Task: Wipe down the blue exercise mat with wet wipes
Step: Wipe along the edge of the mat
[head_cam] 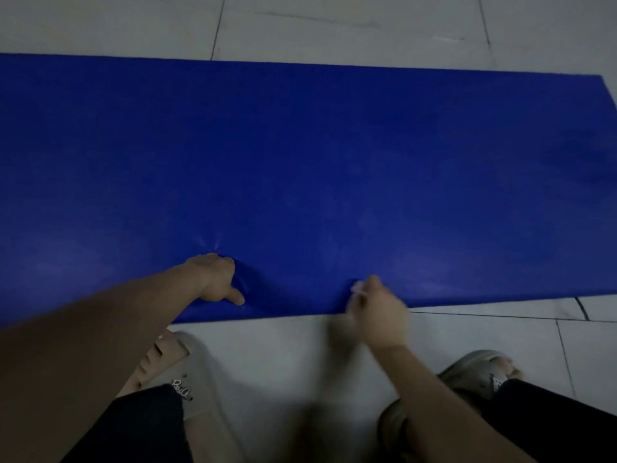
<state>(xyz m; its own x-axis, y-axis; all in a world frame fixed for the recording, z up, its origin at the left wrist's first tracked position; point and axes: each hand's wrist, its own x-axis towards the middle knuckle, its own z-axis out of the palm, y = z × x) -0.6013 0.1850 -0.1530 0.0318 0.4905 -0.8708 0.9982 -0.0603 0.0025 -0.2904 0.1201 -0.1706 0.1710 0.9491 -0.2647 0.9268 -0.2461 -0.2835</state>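
Observation:
The blue exercise mat (300,155) lies flat across the pale tiled floor and runs out of view on the left. My left hand (217,279) presses down on the mat near its front edge, fingers curled, and the mat creases around it. My right hand (377,312) is blurred at the mat's front edge, closed on a small pale wet wipe (357,290) that shows at the fingertips against the mat.
The floor is light grey tile (334,25) with dark grout lines. My two feet in grey slippers, the left one (180,365) and the right one (480,372), stand just in front of the mat. The mat's right end (606,95) is in view.

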